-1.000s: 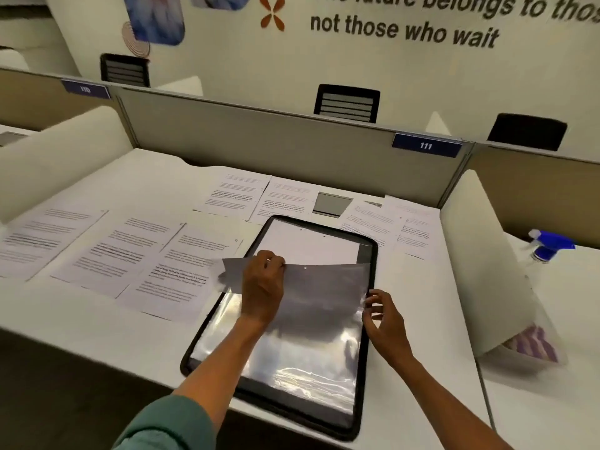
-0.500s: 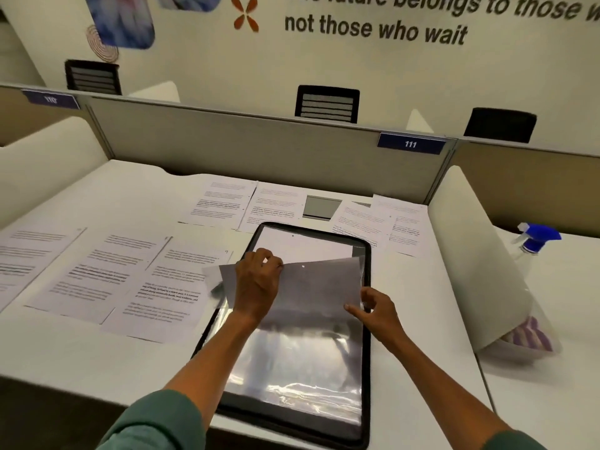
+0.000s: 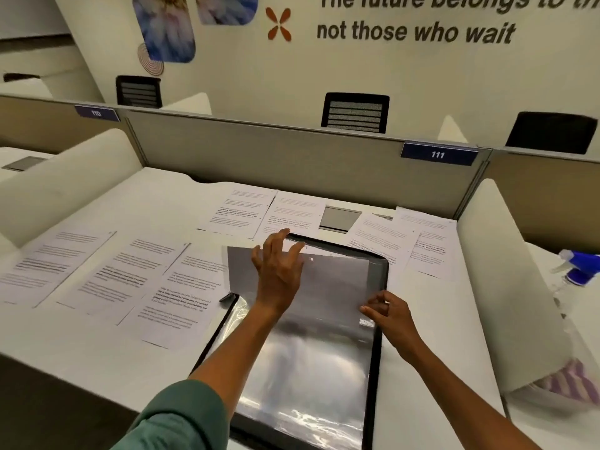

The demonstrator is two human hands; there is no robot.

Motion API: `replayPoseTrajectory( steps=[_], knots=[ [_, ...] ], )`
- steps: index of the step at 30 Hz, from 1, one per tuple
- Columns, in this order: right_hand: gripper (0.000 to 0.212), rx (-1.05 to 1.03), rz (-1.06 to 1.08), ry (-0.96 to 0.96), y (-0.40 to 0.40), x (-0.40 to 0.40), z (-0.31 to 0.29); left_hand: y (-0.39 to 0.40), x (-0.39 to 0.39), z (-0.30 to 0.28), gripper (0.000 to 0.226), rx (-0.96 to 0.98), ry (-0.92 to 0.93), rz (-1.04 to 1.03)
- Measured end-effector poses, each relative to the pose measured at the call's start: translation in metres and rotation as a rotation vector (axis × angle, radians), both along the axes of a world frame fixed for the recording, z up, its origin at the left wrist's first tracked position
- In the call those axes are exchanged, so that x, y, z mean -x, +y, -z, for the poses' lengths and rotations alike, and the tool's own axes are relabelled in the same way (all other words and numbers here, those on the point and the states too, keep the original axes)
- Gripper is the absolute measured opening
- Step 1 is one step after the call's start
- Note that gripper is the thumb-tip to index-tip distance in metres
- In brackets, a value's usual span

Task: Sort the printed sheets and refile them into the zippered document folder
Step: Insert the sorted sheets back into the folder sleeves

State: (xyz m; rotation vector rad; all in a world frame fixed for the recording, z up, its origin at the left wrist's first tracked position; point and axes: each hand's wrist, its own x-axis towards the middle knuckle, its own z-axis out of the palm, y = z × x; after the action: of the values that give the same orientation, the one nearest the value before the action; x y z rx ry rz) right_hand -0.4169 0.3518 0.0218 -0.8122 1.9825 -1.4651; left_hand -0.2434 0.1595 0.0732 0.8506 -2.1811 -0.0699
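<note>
The left hand (image 3: 279,267) lies flat, fingers spread, pressing a sheet (image 3: 334,280) onto the open folder (image 3: 376,368); the right hand (image 3: 388,315) pinches its near-right corner, likely aligning it.

Single head-worn view looks forward and down, close over the desk (image 3: 97,345).

Blue spray btl (image 3: 576,271) right; chairs (image 3: 355,112) behind.

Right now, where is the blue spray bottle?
In the head view, the spray bottle stands at the far right edge, on the neighbouring desk beyond the white divider, to the right of the open folder.
</note>
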Motion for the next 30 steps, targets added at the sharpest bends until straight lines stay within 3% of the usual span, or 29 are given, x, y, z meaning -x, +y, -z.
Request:
replayPoseTrajectory(
  steps=[3,10,18,22,27,30],
  knots=[
    [0.02,-0.006,-0.018,-0.009,-0.008,0.008,0.002,0.002,0.003,0.003,0.035,-0.028,-0.014,0.003],
    [0.017,0.004,-0.035,-0.063,-0.027,0.033,0.005,-0.003,-0.004,0.017,0.034,-0.083,-0.082,-0.039],
    [0.067,-0.036,0.208,-0.066,-0.045,0.046,0.018,-0.012,-0.009,0.041,0.05,-0.238,-0.253,-0.139],
    [0.073,-0.107,0.202,0.287,-0.056,0.049,0.03,-0.016,-0.016,0.055,0.062,-0.307,-0.32,-0.197],
    [0.078,-0.258,-0.162,0.923,-0.071,0.038,0.042,-0.02,-0.029,0.062,0.083,-0.392,-0.358,-0.275],
    [0.082,-0.297,-0.33,1.117,-0.09,0.023,0.038,-0.027,-0.04,0.062,0.09,-0.429,-0.39,-0.307]
  ],
)
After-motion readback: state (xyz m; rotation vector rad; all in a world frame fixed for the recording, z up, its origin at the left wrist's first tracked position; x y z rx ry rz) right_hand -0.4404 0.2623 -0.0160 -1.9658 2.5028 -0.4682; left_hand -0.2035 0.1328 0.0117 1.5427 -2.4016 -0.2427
